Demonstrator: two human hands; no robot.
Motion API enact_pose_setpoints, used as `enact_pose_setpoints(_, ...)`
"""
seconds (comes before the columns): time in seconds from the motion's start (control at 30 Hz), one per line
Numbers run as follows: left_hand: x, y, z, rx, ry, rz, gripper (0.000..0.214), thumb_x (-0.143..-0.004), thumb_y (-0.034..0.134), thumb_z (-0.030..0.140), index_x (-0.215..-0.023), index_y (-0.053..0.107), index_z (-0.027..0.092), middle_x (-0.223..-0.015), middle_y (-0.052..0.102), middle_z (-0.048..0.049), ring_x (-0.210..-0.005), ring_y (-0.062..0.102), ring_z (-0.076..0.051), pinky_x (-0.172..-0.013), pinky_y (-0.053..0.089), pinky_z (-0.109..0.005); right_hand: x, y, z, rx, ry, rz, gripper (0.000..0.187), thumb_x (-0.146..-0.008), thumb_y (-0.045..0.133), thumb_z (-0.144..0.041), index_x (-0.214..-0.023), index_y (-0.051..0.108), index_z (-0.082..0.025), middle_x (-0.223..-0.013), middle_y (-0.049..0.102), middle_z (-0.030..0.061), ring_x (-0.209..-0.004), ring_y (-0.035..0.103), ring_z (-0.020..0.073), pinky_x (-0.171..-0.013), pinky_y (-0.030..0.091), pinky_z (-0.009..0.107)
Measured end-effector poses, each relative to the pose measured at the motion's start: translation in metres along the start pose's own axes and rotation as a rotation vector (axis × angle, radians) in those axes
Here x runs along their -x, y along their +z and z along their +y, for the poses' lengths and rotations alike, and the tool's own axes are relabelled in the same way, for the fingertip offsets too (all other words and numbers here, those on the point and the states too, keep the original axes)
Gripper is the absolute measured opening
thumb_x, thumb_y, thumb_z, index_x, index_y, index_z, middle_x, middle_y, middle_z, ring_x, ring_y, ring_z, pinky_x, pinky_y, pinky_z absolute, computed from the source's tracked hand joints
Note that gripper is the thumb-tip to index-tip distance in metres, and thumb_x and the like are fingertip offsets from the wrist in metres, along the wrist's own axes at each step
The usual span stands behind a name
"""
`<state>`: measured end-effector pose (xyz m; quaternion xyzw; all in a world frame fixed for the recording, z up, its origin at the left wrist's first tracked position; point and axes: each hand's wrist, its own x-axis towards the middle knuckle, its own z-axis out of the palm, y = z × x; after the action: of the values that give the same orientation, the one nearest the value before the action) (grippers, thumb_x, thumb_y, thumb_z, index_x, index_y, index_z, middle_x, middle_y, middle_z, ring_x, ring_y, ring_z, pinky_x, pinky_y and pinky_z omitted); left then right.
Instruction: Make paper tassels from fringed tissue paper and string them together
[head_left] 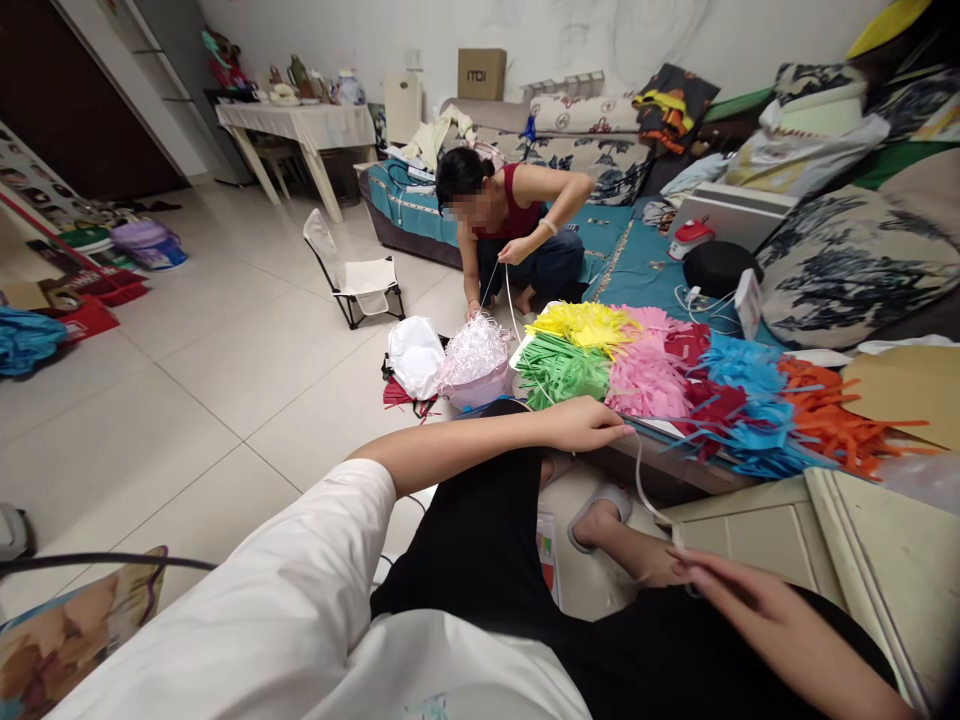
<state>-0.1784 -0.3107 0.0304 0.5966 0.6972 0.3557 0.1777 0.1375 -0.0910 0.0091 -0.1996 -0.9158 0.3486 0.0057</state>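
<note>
A thin white cord (pixel 640 478) hangs in a slack curve between my two hands. My left hand (pixel 586 424) is closed, pinching the cord at its fingertips beside the front edge of the fringed paper bundles. Lower right, over my thigh, my right hand (pixel 750 592) pinches the cord between thumb and fingers; the exact grip is partly hidden. From my left hand the cord seems to pass over the green fringe bundle (pixel 564 372) and up to the raised hand (pixel 523 245) of a person crouching opposite. That person's other hand is down at the shiny white shredded strips (pixel 482 350).
Yellow (pixel 583 326), pink (pixel 651 372), blue (pixel 750 395) and orange (pixel 829 408) fringe bundles lie in a row ahead. A white bag (pixel 415 357) and folding chair (pixel 367 275) stand on the floor. A cream cabinet (pixel 757 535) is at my right; a sofa (pixel 607 245) is behind.
</note>
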Motion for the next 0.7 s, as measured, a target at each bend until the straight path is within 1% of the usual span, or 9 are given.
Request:
enact_pose_setpoints(0.07,-0.001,0.005,0.004,-0.081,0.048,-0.061,0.047,-0.121,0.060,0.040,-0.085,0.079,0.016,-0.084,0.079,-0.0065,-0.077,0.067,-0.019,-0.077,0.044,-0.031,-0.023,0.024,0.002,0.032,0.018,-0.019,0.068,-0.080,0.080,-0.083,-0.119,0.092,-0.028,-0.132,0.090,0.0188,-0.130,0.084,0.0511,-0.119,0.068,0.064)
enact_pose_setpoints(0.13,-0.002,0.010,0.011,-0.141,0.094,-0.134,0.045,-0.121,0.062,0.041,-0.091,0.084,0.017,-0.093,0.085,-0.0101,-0.083,0.074,-0.022,-0.078,0.046,-0.032,-0.042,0.041,-0.005,-0.014,-0.019,0.083,0.085,-0.085,0.078,-0.083,-0.146,0.083,-0.024,-0.155,0.082,0.0202,-0.147,0.076,0.0492,-0.127,0.062,0.063)
enact_pose_setpoints(0.2,-0.003,0.016,0.018,-0.180,0.120,-0.191,0.043,-0.122,0.060,0.043,-0.102,0.089,0.018,-0.102,0.089,-0.0118,-0.088,0.079,-0.023,-0.078,0.048,-0.032,-0.059,0.052,-0.018,-0.078,-0.092,0.154,0.090,-0.090,0.076,-0.079,-0.161,0.073,-0.023,-0.168,0.073,0.0195,-0.156,0.071,0.0457,-0.132,0.059,0.060)
enact_pose_setpoints(0.27,-0.004,0.021,0.025,-0.219,0.114,-0.225,0.043,-0.123,0.059,0.043,-0.109,0.091,0.019,-0.108,0.090,-0.0119,-0.090,0.080,-0.024,-0.076,0.048,-0.032,-0.073,0.059,-0.033,-0.092,-0.149,0.113,0.080,-0.091,0.077,-0.077,-0.149,0.080,-0.023,-0.156,0.081,0.0198,-0.147,0.077,0.0460,-0.128,0.061,0.060)
enact_pose_setpoints(0.33,-0.005,0.023,0.031,-0.260,0.081,-0.252,0.043,-0.122,0.060,0.041,-0.102,0.091,0.019,-0.106,0.091,-0.0114,-0.088,0.081,-0.023,-0.073,0.046,-0.032,-0.085,0.062,-0.044,-0.102,-0.168,0.015,0.064,-0.093,0.073,-0.080,-0.116,0.089,-0.023,-0.123,0.091,0.0185,-0.120,0.086,0.0439,-0.115,0.067,0.057)
enact_pose_setpoints(0.4,-0.006,0.025,0.033,-0.278,0.055,-0.267,0.047,-0.122,0.059,0.040,-0.094,0.089,0.018,-0.104,0.090,-0.0116,-0.088,0.081,-0.023,-0.072,0.046,-0.032,-0.093,0.064,-0.049,-0.130,-0.167,-0.080,0.068,-0.097,0.064,-0.088,-0.083,0.084,-0.025,-0.094,0.089,0.0151,-0.097,0.087,0.0381,-0.099,0.069,0.050)
enact_pose_setpoints(0.47,-0.006,0.028,0.032,-0.270,0.038,-0.262,0.049,-0.124,0.055,0.041,-0.099,0.090,0.017,-0.107,0.091,-0.0125,-0.090,0.082,-0.023,-0.074,0.048,-0.032,-0.096,0.066,-0.047,-0.158,-0.164,-0.115,0.081,-0.097,0.056,-0.099,-0.063,0.070,-0.027,-0.081,0.084,0.0133,-0.087,0.084,0.0342,-0.089,0.067,0.044)
enact_pose_setpoints(0.53,-0.005,0.032,0.029,-0.254,0.028,-0.266,0.049,-0.125,0.054,0.044,-0.109,0.091,0.017,-0.113,0.092,-0.0130,-0.095,0.084,-0.023,-0.077,0.051,-0.031,-0.095,0.067,-0.042,-0.191,-0.155,-0.130,0.088,-0.092,0.053,-0.108,-0.057,0.062,-0.028,-0.072,0.078,0.0118,-0.082,0.081,0.0327,-0.083,0.064,0.042)
enact_pose_setpoints(0.7,0.000,0.047,0.017,-0.297,0.028,-0.287,0.043,-0.123,0.059,0.044,-0.113,0.093,0.020,-0.116,0.092,-0.0124,-0.100,0.086,-0.025,-0.081,0.056,-0.031,-0.083,0.068,-0.034,-0.271,-0.134,-0.245,0.091,-0.087,0.056,-0.113,-0.062,0.065,-0.026,-0.064,0.069,0.0085,-0.076,0.076,0.0317,-0.083,0.061,0.044)
